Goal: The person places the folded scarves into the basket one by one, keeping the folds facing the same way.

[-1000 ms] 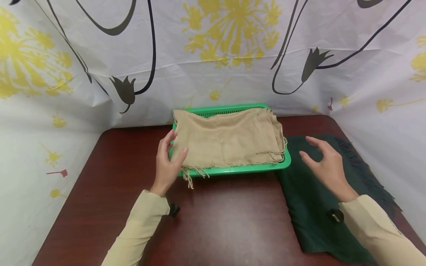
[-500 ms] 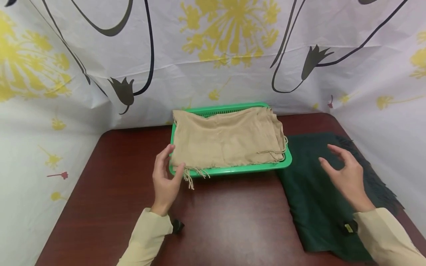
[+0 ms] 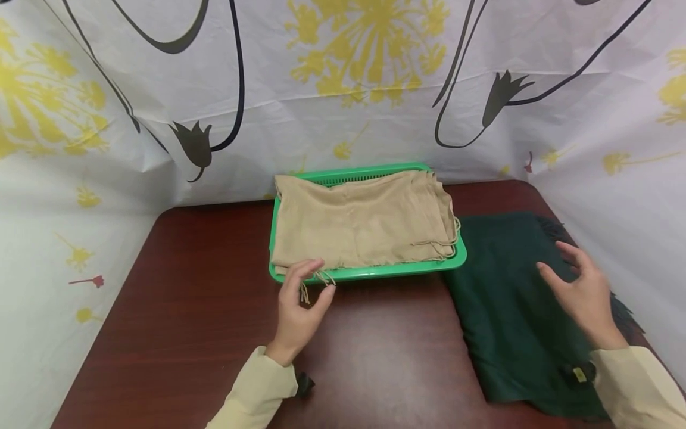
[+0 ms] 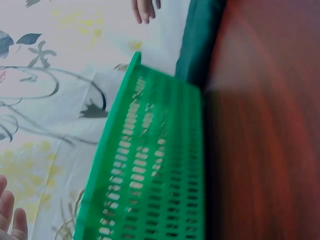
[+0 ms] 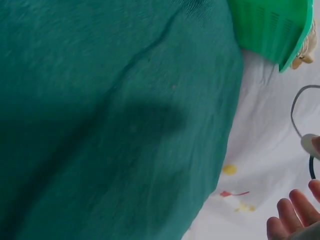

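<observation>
A beige fringed scarf (image 3: 359,223) lies folded in a green plastic basket (image 3: 402,271) at the back of the table. My left hand (image 3: 300,310) hovers before the basket's front left corner, fingers loosely bent and holding nothing; it overlaps the scarf's hanging fringe in the head view. Over to the right, my right hand (image 3: 584,295) hangs above a dark green fringed scarf (image 3: 504,322) laid flat on the table, its thumb and fingers apart with nothing between them. The left wrist view shows the basket's slotted side (image 4: 150,165) close up.
The dark reddish-brown table (image 3: 177,310) carries the basket and the green scarf. A white curtain (image 3: 268,71) printed with yellow and grey flowers rises behind the table and along both sides.
My left hand has drawn back from the basket's left side, then moved right to its front corner. My right hand has shifted right and down over the green scarf. Basket and scarves stay put.
</observation>
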`<state>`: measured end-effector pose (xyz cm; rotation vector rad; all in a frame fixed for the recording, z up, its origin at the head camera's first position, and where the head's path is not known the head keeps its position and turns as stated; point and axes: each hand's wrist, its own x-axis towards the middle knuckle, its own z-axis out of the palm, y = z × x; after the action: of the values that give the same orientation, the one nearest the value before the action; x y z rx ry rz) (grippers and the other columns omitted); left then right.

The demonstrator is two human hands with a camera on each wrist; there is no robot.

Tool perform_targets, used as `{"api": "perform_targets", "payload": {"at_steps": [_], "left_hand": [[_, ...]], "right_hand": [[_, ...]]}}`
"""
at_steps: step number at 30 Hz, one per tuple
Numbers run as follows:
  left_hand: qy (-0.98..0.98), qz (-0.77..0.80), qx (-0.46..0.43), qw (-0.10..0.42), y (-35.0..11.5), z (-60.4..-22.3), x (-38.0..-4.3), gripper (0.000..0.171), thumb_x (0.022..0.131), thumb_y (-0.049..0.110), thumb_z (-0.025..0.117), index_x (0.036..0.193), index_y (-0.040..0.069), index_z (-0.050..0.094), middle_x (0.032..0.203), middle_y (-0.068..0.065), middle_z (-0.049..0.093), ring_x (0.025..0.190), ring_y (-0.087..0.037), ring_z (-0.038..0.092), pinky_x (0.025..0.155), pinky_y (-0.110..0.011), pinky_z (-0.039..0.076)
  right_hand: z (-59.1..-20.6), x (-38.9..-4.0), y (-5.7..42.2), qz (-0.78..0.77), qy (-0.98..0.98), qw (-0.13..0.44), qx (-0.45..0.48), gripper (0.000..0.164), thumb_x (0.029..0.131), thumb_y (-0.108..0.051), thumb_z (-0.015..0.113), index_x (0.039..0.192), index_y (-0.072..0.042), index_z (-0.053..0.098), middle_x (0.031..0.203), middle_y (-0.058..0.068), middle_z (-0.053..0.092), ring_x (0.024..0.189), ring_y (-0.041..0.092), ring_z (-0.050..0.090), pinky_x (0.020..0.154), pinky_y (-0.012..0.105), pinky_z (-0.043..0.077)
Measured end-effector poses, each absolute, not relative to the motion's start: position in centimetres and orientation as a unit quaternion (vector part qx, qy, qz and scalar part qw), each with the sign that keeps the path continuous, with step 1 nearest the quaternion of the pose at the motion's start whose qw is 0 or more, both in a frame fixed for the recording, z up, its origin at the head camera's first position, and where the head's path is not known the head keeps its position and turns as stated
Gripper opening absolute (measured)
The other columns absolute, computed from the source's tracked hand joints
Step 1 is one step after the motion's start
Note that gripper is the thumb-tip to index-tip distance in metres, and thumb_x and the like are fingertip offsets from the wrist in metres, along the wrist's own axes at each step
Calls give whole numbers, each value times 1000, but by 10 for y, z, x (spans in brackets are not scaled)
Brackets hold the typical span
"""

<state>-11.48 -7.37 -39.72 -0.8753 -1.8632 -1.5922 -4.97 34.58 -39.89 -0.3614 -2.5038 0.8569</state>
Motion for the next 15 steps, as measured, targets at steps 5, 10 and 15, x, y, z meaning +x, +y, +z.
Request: {"api": "perform_targets", "payload": {"at_steps": [5, 10, 15], "left_hand": [[-704, -572, -351, 233, -63, -404, -108, 33, 80, 14, 64, 107, -3, 56, 105, -11, 54, 96, -21, 49, 80, -30, 39], [-699, -562, -397, 192, -51, -395, -96, 35, 72, -2, 67, 105, -2, 56, 103, -13, 54, 96, -23, 48, 78, -30, 42], [-709, -551, -416, 143, -40, -397, -92, 39, 72, -1, 68, 109, 2, 55, 106, -10, 53, 97, -21, 48, 79, -33, 43]], "right_hand": [[-404, -45, 356, 308, -913, 223, -144, 53, 85, -21, 58, 130, -2, 40, 124, 27, 44, 113, 27, 45, 75, 7, 26], [-410, -41, 370, 322, -912, 197, -162, 55, 86, -25, 57, 132, -1, 38, 126, 28, 41, 113, -6, 35, 73, 7, 27], [-416, -37, 383, 349, -906, 159, -181, 59, 87, -28, 55, 135, -3, 33, 132, 29, 33, 122, 7, 34, 70, 6, 29]]}}
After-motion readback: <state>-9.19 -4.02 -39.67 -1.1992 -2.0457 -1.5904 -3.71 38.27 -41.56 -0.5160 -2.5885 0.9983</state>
